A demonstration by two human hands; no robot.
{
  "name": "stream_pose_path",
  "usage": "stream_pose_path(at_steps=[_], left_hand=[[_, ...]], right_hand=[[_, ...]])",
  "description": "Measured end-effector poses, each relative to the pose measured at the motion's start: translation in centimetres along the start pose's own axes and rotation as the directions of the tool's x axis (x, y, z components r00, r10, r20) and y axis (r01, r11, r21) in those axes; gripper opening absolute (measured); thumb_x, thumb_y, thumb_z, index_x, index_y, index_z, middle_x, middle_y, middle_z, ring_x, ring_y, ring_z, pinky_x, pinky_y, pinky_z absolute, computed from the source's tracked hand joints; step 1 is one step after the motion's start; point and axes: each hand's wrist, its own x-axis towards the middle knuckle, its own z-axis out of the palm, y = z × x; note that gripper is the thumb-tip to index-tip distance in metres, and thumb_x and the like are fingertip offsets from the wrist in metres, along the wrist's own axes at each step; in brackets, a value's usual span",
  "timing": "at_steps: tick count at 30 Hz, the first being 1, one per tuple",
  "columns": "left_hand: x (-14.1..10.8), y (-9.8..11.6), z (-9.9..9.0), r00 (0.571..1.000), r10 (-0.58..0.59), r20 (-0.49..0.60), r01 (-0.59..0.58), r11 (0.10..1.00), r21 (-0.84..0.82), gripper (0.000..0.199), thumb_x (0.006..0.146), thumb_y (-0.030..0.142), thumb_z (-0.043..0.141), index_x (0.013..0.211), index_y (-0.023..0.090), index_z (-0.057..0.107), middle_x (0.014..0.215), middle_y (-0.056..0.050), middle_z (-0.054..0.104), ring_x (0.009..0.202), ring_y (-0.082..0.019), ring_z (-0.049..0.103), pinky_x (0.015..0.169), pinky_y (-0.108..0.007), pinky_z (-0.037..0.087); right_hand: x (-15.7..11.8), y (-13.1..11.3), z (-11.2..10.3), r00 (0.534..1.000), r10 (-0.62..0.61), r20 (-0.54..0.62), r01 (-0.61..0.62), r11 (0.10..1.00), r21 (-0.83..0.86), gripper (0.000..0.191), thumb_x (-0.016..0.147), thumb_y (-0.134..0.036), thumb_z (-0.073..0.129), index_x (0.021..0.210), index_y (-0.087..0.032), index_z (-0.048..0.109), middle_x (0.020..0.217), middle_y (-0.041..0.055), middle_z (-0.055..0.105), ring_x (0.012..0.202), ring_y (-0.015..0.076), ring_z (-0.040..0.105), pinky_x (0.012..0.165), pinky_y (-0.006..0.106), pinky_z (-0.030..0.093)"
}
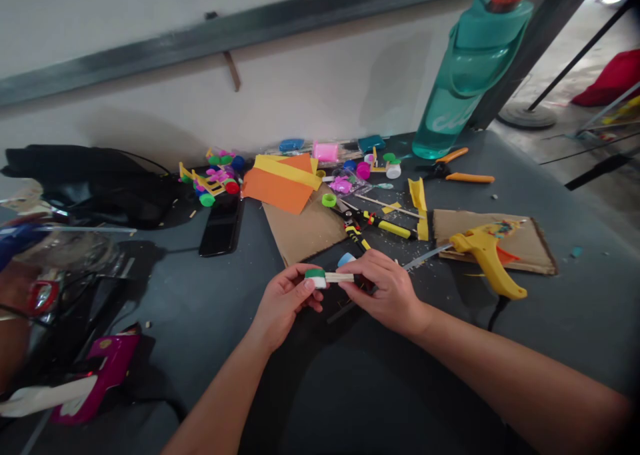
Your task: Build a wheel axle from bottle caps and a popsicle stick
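Observation:
My left hand (283, 305) grips a green-and-white bottle cap (315, 278) fixed to a short wooden stick (340, 278). My right hand (385, 292) pinches the stick's other end, and its fingers partly cover a pale blue cap (346, 260) just behind. Beneath my right wrist lies a long metal blade or rod (425, 258), running toward a yellow hot glue gun (487, 258). That gun rests on a glue-stained cardboard sheet (495, 242), to the right of my hands.
A dark table holds pliers, orange-handled cutters, orange and yellow paper, several coloured caps, a phone and a black bag. A teal water bottle stands at the back right. A magenta object and cables lie at the front left, with a wall behind.

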Motion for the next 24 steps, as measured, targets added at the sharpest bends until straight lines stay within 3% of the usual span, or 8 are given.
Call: stream_pose_path(at_steps=[18, 24], left_hand=[[0.05, -0.14, -0.6, 1.0, -0.014, 0.017, 0.013, 0.997, 0.081, 0.029, 0.072, 0.027, 0.076, 0.097, 0.015, 0.067, 0.073, -0.002, 0.065, 0.065, -0.011, 0.06, 0.059, -0.022, 0.054], [-0.05, -0.03, -0.3, 1.0, -0.006, 0.007, 0.005, 0.996, 0.088, 0.029, 0.072, 0.027, 0.076, 0.097, 0.015, 0.066, 0.075, -0.001, 0.065, 0.066, -0.01, 0.059, 0.059, -0.022, 0.054]], right_hand=[[0.14, -0.03, -0.18, 0.999, -0.017, 0.028, 0.017, 1.0, 0.021, 0.009, 0.081, -0.016, 0.062, 0.087, -0.018, 0.067, 0.065, 0.0004, 0.062, 0.059, 0.0122, 0.053, 0.055, 0.024, 0.044], [0.14, -0.08, -0.05, 0.998, 0.053, 0.021, -0.054, 0.997, 0.048, 0.006, 0.08, -0.017, 0.064, 0.085, -0.019, 0.067, 0.063, -0.0005, 0.06, 0.058, 0.012, 0.052, 0.055, 0.024, 0.042]])
